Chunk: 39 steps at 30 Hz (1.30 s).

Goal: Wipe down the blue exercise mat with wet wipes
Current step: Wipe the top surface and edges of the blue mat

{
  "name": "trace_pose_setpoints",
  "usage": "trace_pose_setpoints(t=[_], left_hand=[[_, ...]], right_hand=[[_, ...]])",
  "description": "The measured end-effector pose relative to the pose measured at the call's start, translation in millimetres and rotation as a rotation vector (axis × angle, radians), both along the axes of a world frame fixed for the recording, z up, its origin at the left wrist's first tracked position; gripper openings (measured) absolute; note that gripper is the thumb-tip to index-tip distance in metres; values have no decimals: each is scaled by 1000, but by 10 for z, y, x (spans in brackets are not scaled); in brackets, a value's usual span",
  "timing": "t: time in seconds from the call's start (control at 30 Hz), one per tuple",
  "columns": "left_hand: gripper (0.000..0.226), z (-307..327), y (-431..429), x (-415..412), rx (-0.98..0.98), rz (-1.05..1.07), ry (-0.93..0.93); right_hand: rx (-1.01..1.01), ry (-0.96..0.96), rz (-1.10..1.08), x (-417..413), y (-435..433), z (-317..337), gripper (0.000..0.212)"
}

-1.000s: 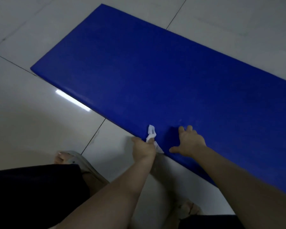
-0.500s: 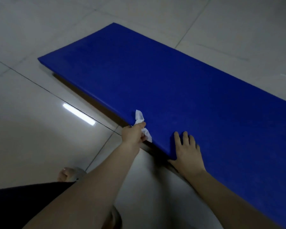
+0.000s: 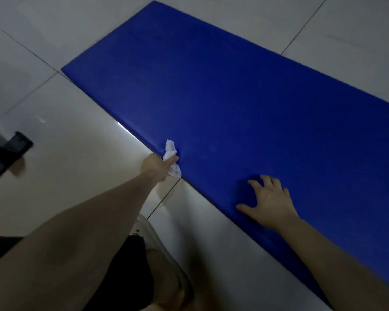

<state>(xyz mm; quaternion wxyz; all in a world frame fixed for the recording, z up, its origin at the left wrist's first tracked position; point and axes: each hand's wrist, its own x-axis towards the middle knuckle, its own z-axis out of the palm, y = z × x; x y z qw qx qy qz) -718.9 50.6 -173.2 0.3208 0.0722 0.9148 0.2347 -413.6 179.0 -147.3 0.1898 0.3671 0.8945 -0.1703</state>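
Grip first: my left hand is closed round a crumpled white wet wipe, pressed against the near long edge of the blue mat. Its fingertips are hidden behind the wipe and the back of the hand. My right hand lies flat on the mat just inside that same edge, fingers spread, holding nothing. The mat lies on the tiled floor, its long axis running diagonally from a short end at upper left to the lower right, where the frame cuts it off. Off the mat's near edge a sandalled foot shows dimly. Well left of the mat, a dark object is cropped; I cannot make it out.
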Motion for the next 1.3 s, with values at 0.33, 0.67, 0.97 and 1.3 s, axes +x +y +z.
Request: trace_pose_setpoints(t=[0.33,0.67,0.97,1.3], left_hand=[[14,-15,25,55,144,-519,405],[45,156,20,-229,-174,-1289,697],[25,144,105,-364,52,-638,-139],[22,39,-51,-96,24,-580,464]], right_hand=[[-88,-188,15,-311,398,56,81],[-117,-426,146,-594,593,109,108],[-163,-450,150,-653,688,87,117],[-198,-410,143,-624,705,92,109]])
